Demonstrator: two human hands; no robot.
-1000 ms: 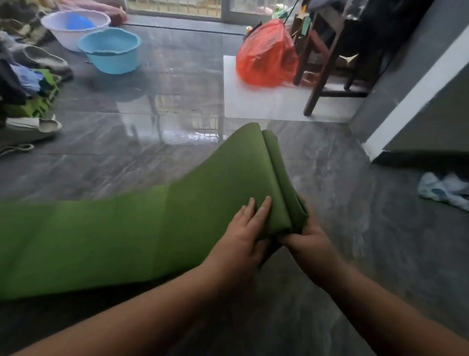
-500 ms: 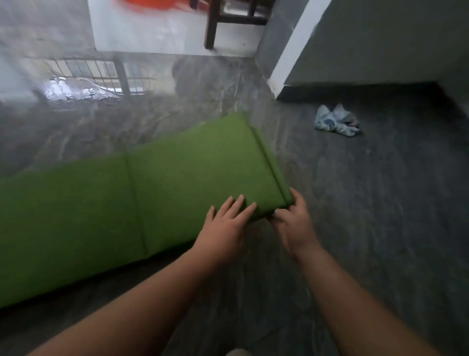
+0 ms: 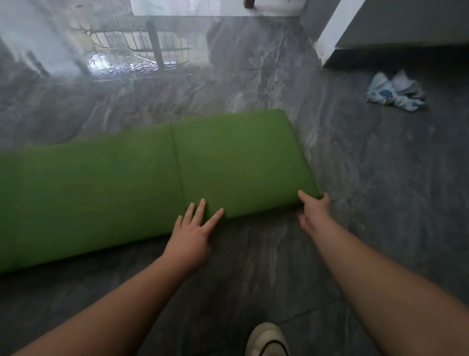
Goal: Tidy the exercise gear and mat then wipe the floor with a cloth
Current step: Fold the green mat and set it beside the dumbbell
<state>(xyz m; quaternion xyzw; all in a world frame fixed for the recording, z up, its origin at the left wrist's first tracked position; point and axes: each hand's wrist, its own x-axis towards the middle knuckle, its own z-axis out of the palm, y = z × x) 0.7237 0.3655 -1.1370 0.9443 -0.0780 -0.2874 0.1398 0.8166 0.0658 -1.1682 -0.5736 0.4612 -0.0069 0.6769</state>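
A green exercise mat (image 3: 127, 183) lies flat on the grey marble floor, running from the left edge to the middle, with its right end folded over onto itself. My left hand (image 3: 194, 232) rests on the near edge of the mat with straight, spread fingers. At the folded end's near right corner is my right hand (image 3: 313, 212), thumb on top of the fold and fingers at or under its edge. A crumpled white and blue cloth (image 3: 394, 91) sits on the floor to the far right, away from both hands.
A grey wall with a white corner post (image 3: 335, 30) stands at the upper right. A white floor slab (image 3: 215, 7) and a dark chair leg (image 3: 250, 3) are at the top. My shoe (image 3: 267, 340) is at the bottom edge. The floor reflects a window.
The raised folded end of the mat has come down flat onto the floor. My left hand has slid left along the near edge and spread out. The view has tilted downward.
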